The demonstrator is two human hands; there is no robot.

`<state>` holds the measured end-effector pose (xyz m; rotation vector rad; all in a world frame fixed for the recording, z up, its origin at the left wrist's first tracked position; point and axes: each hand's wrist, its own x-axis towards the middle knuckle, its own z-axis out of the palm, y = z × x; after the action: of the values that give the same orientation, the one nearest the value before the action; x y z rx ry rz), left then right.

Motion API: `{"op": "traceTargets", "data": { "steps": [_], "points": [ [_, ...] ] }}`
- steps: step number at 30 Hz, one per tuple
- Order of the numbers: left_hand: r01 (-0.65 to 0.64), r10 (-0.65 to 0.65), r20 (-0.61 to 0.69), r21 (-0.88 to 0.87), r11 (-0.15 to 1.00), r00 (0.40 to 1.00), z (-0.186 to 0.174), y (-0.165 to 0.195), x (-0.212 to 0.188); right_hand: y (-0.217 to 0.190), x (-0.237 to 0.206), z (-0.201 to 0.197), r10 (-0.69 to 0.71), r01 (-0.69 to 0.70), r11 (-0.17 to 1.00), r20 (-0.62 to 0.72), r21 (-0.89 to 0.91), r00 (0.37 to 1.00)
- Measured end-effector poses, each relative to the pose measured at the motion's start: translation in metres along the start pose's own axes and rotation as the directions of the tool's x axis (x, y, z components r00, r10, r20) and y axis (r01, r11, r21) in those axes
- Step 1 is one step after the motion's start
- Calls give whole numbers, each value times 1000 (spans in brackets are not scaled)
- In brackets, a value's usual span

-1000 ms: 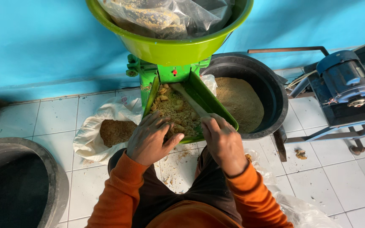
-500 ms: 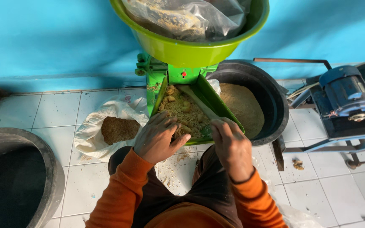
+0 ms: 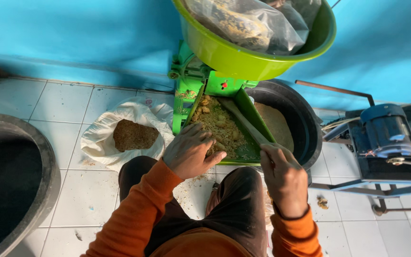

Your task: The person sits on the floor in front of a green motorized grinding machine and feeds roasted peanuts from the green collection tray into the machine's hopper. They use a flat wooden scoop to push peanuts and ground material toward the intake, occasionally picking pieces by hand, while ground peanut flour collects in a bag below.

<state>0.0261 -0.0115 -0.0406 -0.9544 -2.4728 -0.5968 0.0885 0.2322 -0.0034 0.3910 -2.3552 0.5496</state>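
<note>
Fingers (image 3: 200, 135) of left hand (image 3: 189, 151) rake one green tray's (image 3: 258, 124) crumbly feed (image 3: 220, 126); two black tubs.

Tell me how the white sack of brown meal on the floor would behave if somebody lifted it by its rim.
The white sack would probably be floppy, since its rolled rim lies in soft folds. It likely sags under the brown meal heaped inside. It may spill if tilted, because its mouth is wide open.

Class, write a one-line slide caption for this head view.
Left hand rests in crumbly feed mix on a green machine's tray; right hand grips a wooden stick.
</note>
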Motion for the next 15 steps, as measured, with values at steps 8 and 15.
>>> {"op": "traceTargets", "data": {
  "steps": [8, 15],
  "points": [
    [38, -36, 72, -17, 999, 997, -4, -4, -6, -2, -1, 9, 37, -34, 996, -42, 80, 998],
    [-2, 1, -30, -16, 1000, 1000, 11, -12, -8, 2, -17, -68, 213, -213, 976, 0, -55, 977]
  ]
}}
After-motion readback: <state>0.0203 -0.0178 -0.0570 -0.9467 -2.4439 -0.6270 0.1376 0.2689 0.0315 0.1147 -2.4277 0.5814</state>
